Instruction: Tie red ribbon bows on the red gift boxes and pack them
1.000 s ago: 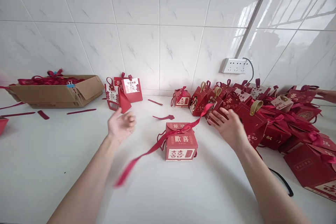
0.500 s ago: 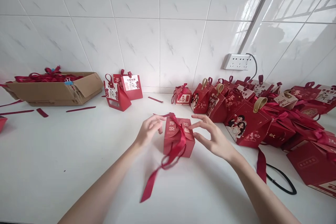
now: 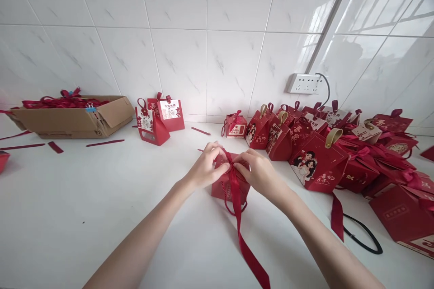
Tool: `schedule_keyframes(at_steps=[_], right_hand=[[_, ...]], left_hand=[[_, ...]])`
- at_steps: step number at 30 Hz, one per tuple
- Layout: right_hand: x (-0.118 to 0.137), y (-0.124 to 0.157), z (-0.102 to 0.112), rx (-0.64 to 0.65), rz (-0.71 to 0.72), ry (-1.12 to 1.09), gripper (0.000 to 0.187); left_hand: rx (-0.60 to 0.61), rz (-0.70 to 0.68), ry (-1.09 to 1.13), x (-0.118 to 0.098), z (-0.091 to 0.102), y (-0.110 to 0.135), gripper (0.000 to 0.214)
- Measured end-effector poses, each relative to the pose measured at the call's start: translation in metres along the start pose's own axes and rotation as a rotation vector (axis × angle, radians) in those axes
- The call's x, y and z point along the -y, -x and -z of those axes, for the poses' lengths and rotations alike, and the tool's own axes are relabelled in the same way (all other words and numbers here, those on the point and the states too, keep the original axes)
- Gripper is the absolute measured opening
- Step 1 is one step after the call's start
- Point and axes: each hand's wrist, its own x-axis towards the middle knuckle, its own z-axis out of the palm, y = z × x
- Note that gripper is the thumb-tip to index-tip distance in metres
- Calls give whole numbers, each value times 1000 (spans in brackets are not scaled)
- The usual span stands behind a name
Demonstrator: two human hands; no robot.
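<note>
In the middle of the white table stands a red gift box point(image 3: 222, 189) with a twisted cord handle hanging down its near side. A dark red ribbon point(image 3: 240, 230) is tied over its top, one long tail running toward me across the table. My left hand point(image 3: 207, 167) pinches the ribbon at the knot from the left. From the right, my right hand point(image 3: 256, 169) pinches it too, thumb and fingers close to the knot. Both hands partly cover the top of the box.
At the back left is a cardboard box point(image 3: 68, 122) full of red ribbons. Two red gift boxes point(image 3: 154, 131) stand beside it. Many finished-looking red boxes point(image 3: 320, 162) crowd the right side, near a black loop point(image 3: 368, 232). A power strip point(image 3: 305, 84) is on the wall.
Both hands have moved in from beside the box and closed on the ribbon at its top. The long ribbon tail has swung from the left to the right.
</note>
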Motion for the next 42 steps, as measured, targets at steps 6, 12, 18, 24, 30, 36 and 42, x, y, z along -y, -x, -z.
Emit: schedule_keyframes(at_steps=[6,12,18,24,30,36,42], right_hand=[[7,-22,12,263,63,250,16],[0,-30,20,404,201,138,10],[-15,-20,16,250,265,-50,11],[-2,-18,8,224,237,178,11],[6,-18,2,222,255,254,11],[2,1,10,203,248,178,14],[9,12,10,186,240,110,15]], left_hand=[[228,6,-1,-1,1,-16,13],[193,-4,-16,-2,6,-2,10],[107,22,-80,-5,2,7,11],[168,1,-409,-26,4,2,9],[187,88,-536,-44,-3,2,14],[149,111,-500,-43,-8,20,16],[86,100,-414,-37,-8,33,17]])
